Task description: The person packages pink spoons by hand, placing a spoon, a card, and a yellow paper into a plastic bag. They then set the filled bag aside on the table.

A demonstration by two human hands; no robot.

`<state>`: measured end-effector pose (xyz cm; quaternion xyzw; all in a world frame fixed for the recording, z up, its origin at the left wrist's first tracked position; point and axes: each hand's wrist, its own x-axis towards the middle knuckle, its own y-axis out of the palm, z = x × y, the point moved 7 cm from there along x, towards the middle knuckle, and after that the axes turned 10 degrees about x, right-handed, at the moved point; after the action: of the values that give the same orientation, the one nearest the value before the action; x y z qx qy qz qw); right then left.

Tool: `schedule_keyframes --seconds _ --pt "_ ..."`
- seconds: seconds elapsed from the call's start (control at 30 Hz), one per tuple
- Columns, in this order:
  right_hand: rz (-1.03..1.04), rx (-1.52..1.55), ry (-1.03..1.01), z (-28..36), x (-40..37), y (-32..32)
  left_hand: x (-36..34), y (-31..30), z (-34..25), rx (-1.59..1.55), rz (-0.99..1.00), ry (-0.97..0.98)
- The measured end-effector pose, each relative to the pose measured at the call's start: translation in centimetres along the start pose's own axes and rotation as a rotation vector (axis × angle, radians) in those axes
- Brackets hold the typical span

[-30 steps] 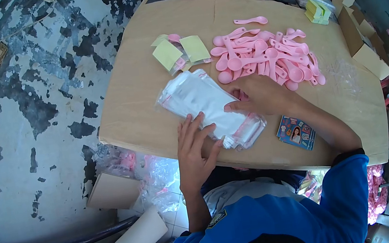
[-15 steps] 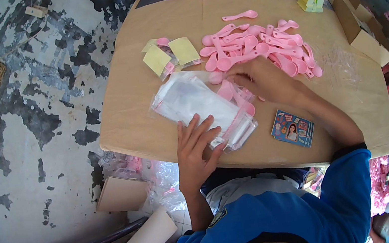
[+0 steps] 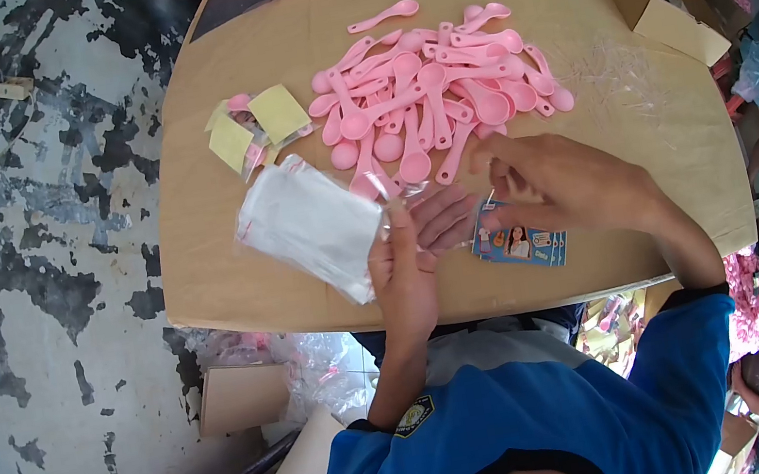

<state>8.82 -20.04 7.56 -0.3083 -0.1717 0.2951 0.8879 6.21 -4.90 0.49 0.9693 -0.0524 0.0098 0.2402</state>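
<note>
Head view: fingers of the left hand [image 3: 400, 278] spread behind a clear bag [image 3: 414, 191], the thumb pinching its near side. The right hand [image 3: 554, 186] is half curled over the blue cards [image 3: 516, 246]; whether it grips anything cannot be told. Left of the left hand lies a stack of clear bags [image 3: 307, 226] on the worktop [image 3: 208, 76]. Beyond both hands, the pink spoons [image 3: 409, 85] lie loose in a heap; farther left, a few yellow-topped packets [image 3: 279, 112] show pink inside, so judging by these, little is packed and most spoons remain unbagged
</note>
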Motion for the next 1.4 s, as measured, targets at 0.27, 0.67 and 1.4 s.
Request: schedule_keyframes --seconds 0.27,0.67,1.4 --pt "0.282 -0.045 0.415 -5.5 -1.6 0.7 -0.2 -1.4 -0.8 0.144 -0.138 0.052" --pt "0.008 0.316 0.131 -1.2 -0.2 -0.1 -0.1 -1.9 -1.2 0.064 -0.211 0.092" --pt "0.152 0.203 -0.017 -1.0 -0.3 1.5 -0.2 0.2 -0.5 0.324 -0.049 0.093"
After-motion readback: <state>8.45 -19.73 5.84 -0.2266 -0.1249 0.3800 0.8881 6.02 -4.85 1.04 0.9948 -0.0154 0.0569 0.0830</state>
